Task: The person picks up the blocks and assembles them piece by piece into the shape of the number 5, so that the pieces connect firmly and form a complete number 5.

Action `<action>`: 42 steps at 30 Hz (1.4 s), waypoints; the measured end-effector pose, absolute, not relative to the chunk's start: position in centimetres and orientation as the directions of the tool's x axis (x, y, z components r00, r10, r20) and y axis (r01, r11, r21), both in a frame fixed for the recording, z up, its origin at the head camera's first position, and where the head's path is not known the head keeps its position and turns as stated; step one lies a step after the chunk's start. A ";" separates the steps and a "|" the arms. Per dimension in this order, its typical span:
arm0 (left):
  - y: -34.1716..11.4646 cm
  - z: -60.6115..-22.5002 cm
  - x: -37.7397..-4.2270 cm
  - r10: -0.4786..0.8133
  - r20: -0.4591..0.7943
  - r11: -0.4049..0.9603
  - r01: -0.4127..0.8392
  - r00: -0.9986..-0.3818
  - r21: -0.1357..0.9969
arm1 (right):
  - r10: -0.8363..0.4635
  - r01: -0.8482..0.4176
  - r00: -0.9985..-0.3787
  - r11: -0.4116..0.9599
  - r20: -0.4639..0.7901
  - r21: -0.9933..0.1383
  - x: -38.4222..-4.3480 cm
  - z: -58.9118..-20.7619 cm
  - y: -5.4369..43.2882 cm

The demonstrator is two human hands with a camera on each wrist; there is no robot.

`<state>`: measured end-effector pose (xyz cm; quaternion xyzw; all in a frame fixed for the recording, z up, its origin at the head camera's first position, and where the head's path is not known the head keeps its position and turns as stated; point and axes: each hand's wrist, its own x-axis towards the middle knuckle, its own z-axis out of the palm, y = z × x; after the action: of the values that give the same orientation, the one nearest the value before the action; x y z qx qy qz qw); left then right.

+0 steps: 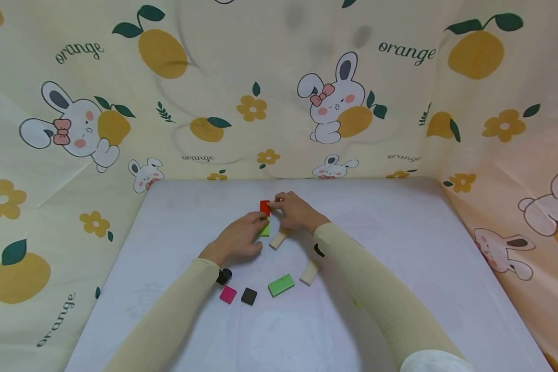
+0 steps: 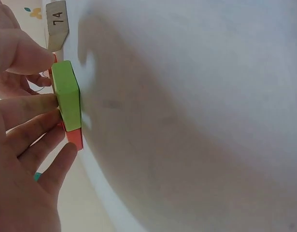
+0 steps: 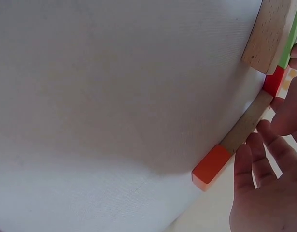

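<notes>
In the head view, a light green block (image 1: 264, 231) and a red block (image 1: 264, 207) stand end to end near the table's back. My left hand (image 1: 237, 238) touches them, its fingers fairly straight along the green block's side in the left wrist view. My right hand (image 1: 297, 211) is beside the red block, fingertips at its right side. In the right wrist view, a wooden block (image 3: 248, 122) and an orange block (image 3: 211, 166) continue the line, with the right fingers resting along the wooden one. Another wooden block (image 1: 279, 239) lies close by, under the right wrist.
Nearer the front lie a green block (image 1: 281, 285), a second wooden block (image 1: 309, 273) partly under the right sleeve, a black block (image 1: 249, 296), a pink block (image 1: 228, 294) and a black piece (image 1: 224, 276) by the left sleeve. A printed cloth (image 1: 269, 67) walls the table.
</notes>
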<state>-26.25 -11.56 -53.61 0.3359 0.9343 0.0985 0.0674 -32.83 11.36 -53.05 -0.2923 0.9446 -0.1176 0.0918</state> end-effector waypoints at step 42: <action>-11.1 -52.8 -27.8 0.665 -0.086 0.744 0.650 -0.742 0.152 | -0.620 -0.490 -0.784 0.642 -0.023 -0.591 -29.5 -50.7 15.8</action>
<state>-27.76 -11.07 -52.82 0.3531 0.9315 0.0559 0.0676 -29.46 15.75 -50.74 -0.3085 0.8990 -0.2899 0.1125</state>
